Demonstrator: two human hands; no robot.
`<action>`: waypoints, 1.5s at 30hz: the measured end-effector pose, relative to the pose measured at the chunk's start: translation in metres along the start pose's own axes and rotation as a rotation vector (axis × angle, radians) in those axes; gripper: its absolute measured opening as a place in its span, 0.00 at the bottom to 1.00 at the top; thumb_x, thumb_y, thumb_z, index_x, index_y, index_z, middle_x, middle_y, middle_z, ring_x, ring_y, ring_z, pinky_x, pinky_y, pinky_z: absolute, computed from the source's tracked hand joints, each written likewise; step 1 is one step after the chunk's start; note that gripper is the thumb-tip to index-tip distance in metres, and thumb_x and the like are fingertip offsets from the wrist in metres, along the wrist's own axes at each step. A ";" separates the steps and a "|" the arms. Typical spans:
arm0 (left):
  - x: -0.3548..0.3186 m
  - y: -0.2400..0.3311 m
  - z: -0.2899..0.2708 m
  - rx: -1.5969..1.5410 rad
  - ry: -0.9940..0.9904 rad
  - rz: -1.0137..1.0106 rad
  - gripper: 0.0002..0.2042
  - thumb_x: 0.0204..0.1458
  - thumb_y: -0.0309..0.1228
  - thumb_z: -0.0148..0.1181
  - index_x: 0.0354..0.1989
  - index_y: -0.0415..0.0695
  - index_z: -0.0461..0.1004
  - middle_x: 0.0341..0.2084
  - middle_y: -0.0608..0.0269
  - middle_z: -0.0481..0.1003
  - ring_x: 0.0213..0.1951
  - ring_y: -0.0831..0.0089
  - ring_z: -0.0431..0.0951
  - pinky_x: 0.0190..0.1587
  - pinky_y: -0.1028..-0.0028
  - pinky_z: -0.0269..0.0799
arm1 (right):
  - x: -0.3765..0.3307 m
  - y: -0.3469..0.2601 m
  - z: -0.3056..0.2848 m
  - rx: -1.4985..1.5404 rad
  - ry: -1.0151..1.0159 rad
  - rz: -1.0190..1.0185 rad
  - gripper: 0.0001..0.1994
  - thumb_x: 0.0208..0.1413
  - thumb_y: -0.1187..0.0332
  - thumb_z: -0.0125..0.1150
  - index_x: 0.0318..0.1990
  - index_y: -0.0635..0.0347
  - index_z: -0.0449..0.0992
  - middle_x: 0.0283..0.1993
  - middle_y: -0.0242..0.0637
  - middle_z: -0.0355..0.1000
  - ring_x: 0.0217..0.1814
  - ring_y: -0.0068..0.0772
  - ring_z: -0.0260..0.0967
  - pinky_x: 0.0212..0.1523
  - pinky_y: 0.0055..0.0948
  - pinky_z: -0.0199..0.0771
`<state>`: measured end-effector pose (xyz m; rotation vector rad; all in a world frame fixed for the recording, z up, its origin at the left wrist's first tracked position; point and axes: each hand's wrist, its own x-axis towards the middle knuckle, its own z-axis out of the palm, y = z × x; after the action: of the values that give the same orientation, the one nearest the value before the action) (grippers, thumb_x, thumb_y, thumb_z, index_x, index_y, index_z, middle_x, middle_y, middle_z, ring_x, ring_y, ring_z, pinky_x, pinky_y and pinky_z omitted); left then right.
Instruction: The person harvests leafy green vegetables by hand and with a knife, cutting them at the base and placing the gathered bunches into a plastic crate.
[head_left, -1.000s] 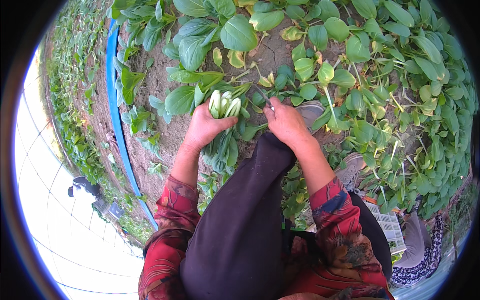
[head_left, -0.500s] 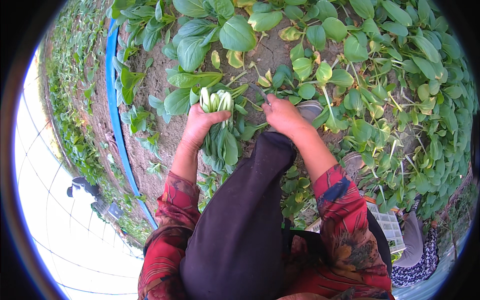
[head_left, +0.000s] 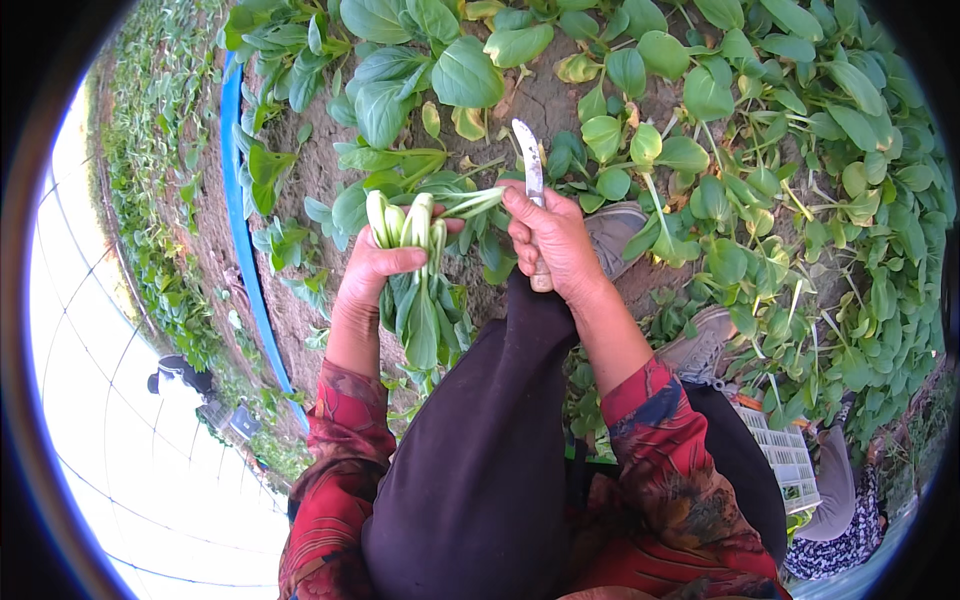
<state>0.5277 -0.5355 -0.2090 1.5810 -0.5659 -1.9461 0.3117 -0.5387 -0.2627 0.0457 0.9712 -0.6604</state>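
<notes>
My left hand point(head_left: 380, 266) is closed round a bunch of leafy greens point(head_left: 420, 320), pale cut stems up and dark green leaves hanging down. In my right hand point(head_left: 556, 240) is a small knife point(head_left: 530, 160), its blade pointing up and away, the wooden handle in my palm. My right thumb and fingertips also pinch the pale stem end of a plant point(head_left: 474, 203) whose other end reaches the bunch at my left hand. Just beyond both hands, more leafy plants point(head_left: 400, 160) grow from the soil.
A blue strip point(head_left: 232, 170) runs along the bed's left side. My knee point(head_left: 540, 310) rises between my arms, with shoes point(head_left: 615, 235) on the soil. A white crate point(head_left: 783, 455) stands at lower right, beside another person point(head_left: 835, 500). Dense greens point(head_left: 860, 290) fill the right.
My right hand has come up from the plant base with the knife, its blade now raised, and brought a stem toward the bunch. The left hand has shifted slightly left and down.
</notes>
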 end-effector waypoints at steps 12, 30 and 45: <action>-0.008 0.024 0.065 0.047 -0.232 0.279 0.33 0.33 0.19 0.70 0.54 0.35 0.66 0.46 0.54 0.74 0.47 0.71 0.75 0.51 0.71 0.71 | -0.064 -0.022 0.009 -0.161 -0.096 -0.376 0.06 0.55 0.72 0.59 0.37 0.65 0.74 0.16 0.27 0.64 0.11 0.12 0.55 0.10 0.15 0.52; 0.023 0.014 -0.030 0.620 0.301 0.020 0.22 0.32 0.24 0.68 0.41 0.36 0.73 0.33 0.65 0.77 0.35 0.78 0.74 0.43 0.75 0.70 | 0.058 0.015 0.024 -1.497 0.037 -0.193 0.16 0.58 0.62 0.46 0.45 0.67 0.67 0.36 0.59 0.73 0.42 0.60 0.70 0.44 0.50 0.68; 0.017 -0.003 -0.036 0.308 0.339 -0.064 0.16 0.35 0.20 0.65 0.37 0.37 0.76 0.32 0.66 0.77 0.32 0.78 0.75 0.38 0.77 0.71 | 0.072 0.015 0.034 -1.518 0.005 -0.049 0.16 0.56 0.65 0.44 0.48 0.65 0.67 0.45 0.55 0.72 0.47 0.55 0.70 0.47 0.46 0.69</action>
<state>0.5603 -0.5438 -0.2315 2.0895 -0.7013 -1.6374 0.3730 -0.5736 -0.3029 -1.3078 1.2670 0.1630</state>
